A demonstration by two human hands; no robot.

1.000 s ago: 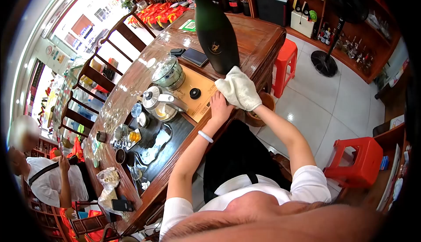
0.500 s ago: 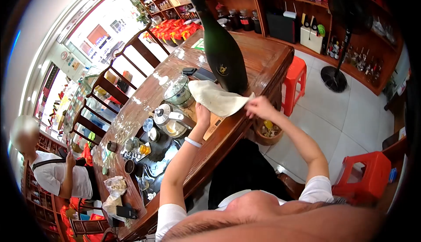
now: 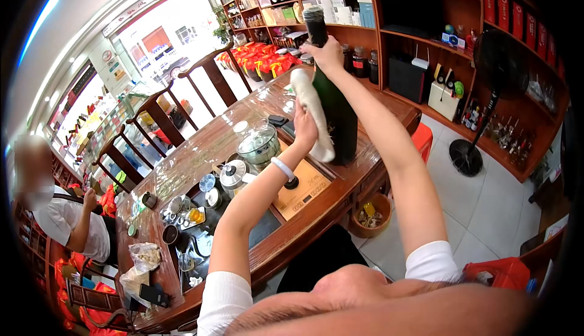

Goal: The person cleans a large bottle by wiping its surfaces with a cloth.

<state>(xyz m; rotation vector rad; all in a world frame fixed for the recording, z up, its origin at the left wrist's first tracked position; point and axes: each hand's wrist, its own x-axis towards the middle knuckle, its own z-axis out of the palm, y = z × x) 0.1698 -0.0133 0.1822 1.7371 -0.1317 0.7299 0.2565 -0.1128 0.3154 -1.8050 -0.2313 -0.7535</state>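
Note:
A large dark green bottle (image 3: 342,117) stands upright on the wooden table (image 3: 380,114), near its right end. My right hand (image 3: 328,55) is wrapped round the bottle's neck, just below the top. The cream cloth (image 3: 311,108) lies against the left side of the bottle, held by my left hand (image 3: 305,126), which has a pale bracelet at its wrist. Left of the bottle are a glass pot (image 3: 258,146) and a silver-lidded kettle (image 3: 234,175), the latter partly behind my left forearm.
Teacups and a dark tea tray (image 3: 258,229) lie at the left, with a phone (image 3: 154,295) near a plastic bag. A person (image 3: 73,220) stands beyond the table's left end. A bin (image 3: 371,217), red stool (image 3: 421,140) and fan (image 3: 466,156) are at the right.
My right hand has left the cloth and risen to the bottle's neck. My left hand has brought the cloth up against the bottle's side. The view has tilted upward.

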